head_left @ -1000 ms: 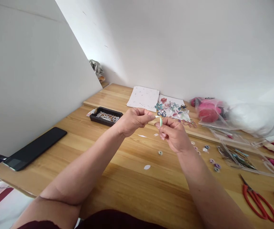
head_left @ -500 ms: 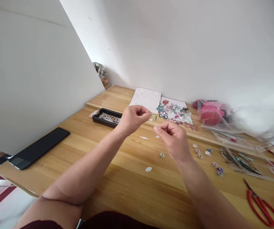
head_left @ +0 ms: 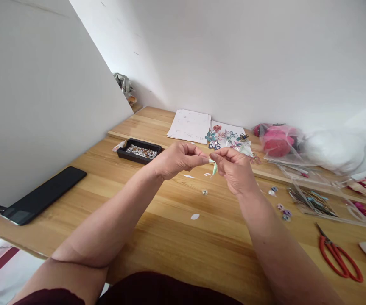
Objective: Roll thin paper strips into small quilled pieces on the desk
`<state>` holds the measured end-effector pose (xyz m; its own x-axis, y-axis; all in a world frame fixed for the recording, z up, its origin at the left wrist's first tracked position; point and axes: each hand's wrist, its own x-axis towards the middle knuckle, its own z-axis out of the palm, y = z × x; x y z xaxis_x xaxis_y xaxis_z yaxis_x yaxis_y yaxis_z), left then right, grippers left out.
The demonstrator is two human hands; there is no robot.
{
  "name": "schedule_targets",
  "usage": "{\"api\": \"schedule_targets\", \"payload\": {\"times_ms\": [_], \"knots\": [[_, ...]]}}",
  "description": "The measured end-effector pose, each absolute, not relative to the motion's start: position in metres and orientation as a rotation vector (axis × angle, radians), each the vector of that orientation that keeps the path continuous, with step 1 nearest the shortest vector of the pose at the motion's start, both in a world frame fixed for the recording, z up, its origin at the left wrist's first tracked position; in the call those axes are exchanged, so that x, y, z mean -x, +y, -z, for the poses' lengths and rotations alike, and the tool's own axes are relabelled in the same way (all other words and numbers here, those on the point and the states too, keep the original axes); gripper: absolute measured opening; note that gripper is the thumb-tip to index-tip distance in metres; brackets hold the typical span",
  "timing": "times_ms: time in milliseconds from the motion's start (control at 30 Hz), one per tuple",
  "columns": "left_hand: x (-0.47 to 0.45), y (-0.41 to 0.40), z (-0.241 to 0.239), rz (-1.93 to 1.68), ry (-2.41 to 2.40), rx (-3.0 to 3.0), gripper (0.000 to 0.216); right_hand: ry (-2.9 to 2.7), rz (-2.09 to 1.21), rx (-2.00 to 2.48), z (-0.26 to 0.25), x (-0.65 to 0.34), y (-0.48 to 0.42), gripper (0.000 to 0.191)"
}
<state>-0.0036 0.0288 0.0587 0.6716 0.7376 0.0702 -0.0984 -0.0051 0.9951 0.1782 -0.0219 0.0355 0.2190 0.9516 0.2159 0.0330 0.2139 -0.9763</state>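
Note:
My left hand (head_left: 183, 162) and my right hand (head_left: 233, 168) meet fingertip to fingertip above the wooden table. Each is closed in a pinch. A small pale green, leaf-shaped piece (head_left: 215, 169) hangs just under the right fingertips. What lies between the left fingertips is too small to make out. Below the hands, a white pointed-oval cutout (head_left: 195, 217) lies flat, with a thin white sliver (head_left: 188, 176) farther back. One small thread spool (head_left: 205, 192) stands between them.
Left lie a black tray of beads (head_left: 140, 151) and a phone (head_left: 46, 195). Wire-and-thread flowers (head_left: 230, 140) rest on paper behind. More spools (head_left: 284, 212), a clear tool case (head_left: 316, 201), red-handled scissors (head_left: 340, 256) and bagged pink material (head_left: 276, 142) are at right.
My hands have come together from a small gap apart until the fingertips meet. The pale green piece now shows below the right fingertips. The whole view has shifted slightly.

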Motion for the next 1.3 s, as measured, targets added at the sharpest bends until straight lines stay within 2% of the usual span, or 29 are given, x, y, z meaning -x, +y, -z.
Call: {"api": "schedule_targets", "payload": {"times_ms": [167, 400, 533, 667, 800, 933, 1133, 1300], "knots": [[0.002, 0.035, -0.056, -0.941, 0.559, -1.262, 0.031, -0.98, -1.196, 1.093, -0.034, -0.168, -0.025, 0.028], [-0.002, 0.04, -0.053, -1.226, 0.668, -1.215, 0.026, -0.996, -1.182, 1.093, -0.03, -0.156, -0.028, 0.029], [0.002, 0.042, -0.05, -1.238, 0.801, -1.38, 0.022, -1.221, -0.84, 1.144, -0.036, -0.159, -0.036, 0.021], [0.006, 0.035, -0.052, -0.993, 0.844, -1.564, 0.023, -1.472, -0.332, 1.191, -0.051, -0.165, -0.049, 0.009], [0.007, 0.02, -0.053, -0.776, 0.786, -1.607, 0.021, -1.531, -0.196, 1.191, -0.057, -0.172, -0.051, 0.009], [0.01, 0.001, -0.042, -0.696, 0.688, -1.475, 0.027, -1.478, -0.449, 1.209, -0.046, -0.178, -0.044, 0.012], [0.014, -0.023, -0.021, -0.815, 0.586, -1.095, 0.037, -1.078, -1.172, 1.179, -0.02, -0.167, -0.053, 0.031], [0.017, -0.024, -0.009, -0.971, 0.607, -0.976, 0.038, -0.93, -1.323, 1.135, -0.004, -0.15, -0.075, 0.03]]}}
